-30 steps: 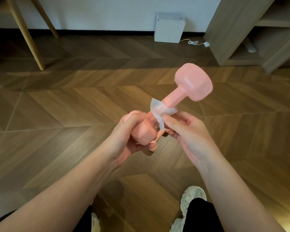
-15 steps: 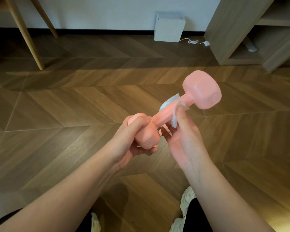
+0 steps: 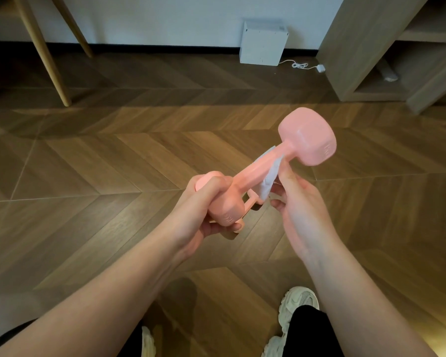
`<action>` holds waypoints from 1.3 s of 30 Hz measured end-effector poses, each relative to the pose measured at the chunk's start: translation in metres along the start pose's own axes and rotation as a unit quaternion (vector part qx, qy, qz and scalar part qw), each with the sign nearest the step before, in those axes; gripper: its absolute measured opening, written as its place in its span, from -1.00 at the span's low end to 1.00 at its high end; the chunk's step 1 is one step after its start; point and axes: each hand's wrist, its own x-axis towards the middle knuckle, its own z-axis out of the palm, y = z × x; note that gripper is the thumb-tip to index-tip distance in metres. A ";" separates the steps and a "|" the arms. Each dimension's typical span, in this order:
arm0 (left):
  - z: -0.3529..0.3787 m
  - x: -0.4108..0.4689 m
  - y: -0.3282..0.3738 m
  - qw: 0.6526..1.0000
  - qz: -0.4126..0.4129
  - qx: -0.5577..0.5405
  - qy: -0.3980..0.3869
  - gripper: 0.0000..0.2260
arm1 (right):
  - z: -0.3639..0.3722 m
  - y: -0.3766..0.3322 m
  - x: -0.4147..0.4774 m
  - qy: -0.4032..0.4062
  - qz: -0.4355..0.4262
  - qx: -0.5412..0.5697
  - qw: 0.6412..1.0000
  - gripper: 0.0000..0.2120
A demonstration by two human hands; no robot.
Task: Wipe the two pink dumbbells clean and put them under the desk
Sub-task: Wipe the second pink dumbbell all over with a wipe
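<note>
One pink dumbbell (image 3: 307, 136) hangs in the air over the wood floor, its far head pointing up and to the right. My left hand (image 3: 201, 202) grips its near head. My right hand (image 3: 299, 210) holds a white wipe (image 3: 271, 176) against the underside of the handle, close to the far head. A small pink piece with loops (image 3: 251, 202) shows beneath the near head, mostly hidden by the dumbbell and my hands; I cannot tell what it is. No second dumbbell is in sight.
Slanted wooden legs (image 3: 49, 63) stand at the far left. A white box (image 3: 263, 42) sits against the wall with a white cable (image 3: 301, 65) beside it. A wooden shelf unit (image 3: 358, 47) fills the far right. My white shoe (image 3: 298, 302) is below.
My right hand has slid the wipe up the handle from near the left hand toward the far head. The dumbbell has swung a little to the right.
</note>
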 end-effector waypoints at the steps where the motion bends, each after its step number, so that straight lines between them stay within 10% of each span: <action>1: 0.000 -0.001 0.000 1.000 0.003 0.003 0.004 -0.54 | 0.001 0.000 0.000 -0.008 0.007 0.025 1.000 -0.60; 20: -0.002 -0.001 0.004 1.000 0.016 0.008 0.025 -0.59 | -0.004 0.001 0.000 -0.081 -0.024 0.025 0.996 -0.74; 27: 0.002 -0.002 0.008 1.000 0.018 0.007 0.024 -0.55 | -0.004 -0.001 0.000 -0.140 -0.011 0.215 0.966 -0.58; 39: 0.008 -0.006 0.005 0.999 0.003 0.037 0.017 -0.51 | 0.009 0.007 0.000 -0.060 0.002 0.283 0.957 -0.68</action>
